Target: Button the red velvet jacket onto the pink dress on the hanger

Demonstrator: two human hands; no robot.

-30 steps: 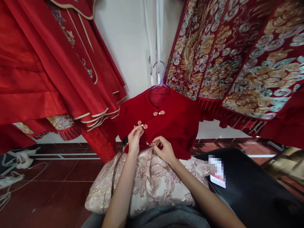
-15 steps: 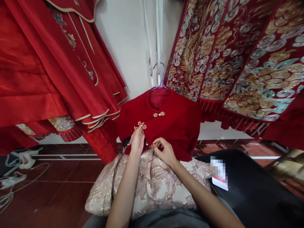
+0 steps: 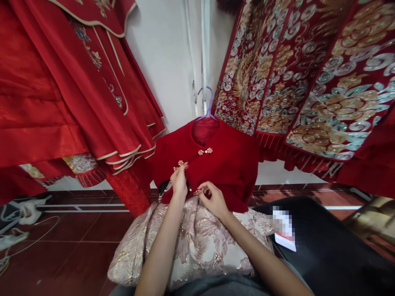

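A red jacket [image 3: 228,164] with a wide neckline hangs on a purple hanger [image 3: 210,102]. A clasp of gold and pearl flowers [image 3: 205,151] joins its front near the neck. My left hand [image 3: 179,183] is closed, its fingertips pinching the jacket front at another flower clasp [image 3: 180,164], which they partly cover. Lower down, my right hand [image 3: 214,200] pinches a small gold ornament [image 3: 196,192] between thumb and fingers. A beaded strand [image 3: 166,189] hangs left of my left hand. Pale pink floral brocade [image 3: 203,242] lies over my lap under both forearms.
Red garments with cream edging [image 3: 123,102] hang at the left. Heavily embroidered red panels [image 3: 296,82] hang at the right. White rack poles [image 3: 203,53] stand behind the hanger. A phone [image 3: 285,241] lies on a black seat [image 3: 321,238]. White cables [image 3: 27,238] lie on the tiled floor.
The view has shifted slightly. My left fingers have bent in more tightly at the upper clasp. My right hand stays pinched at the lower ornament.
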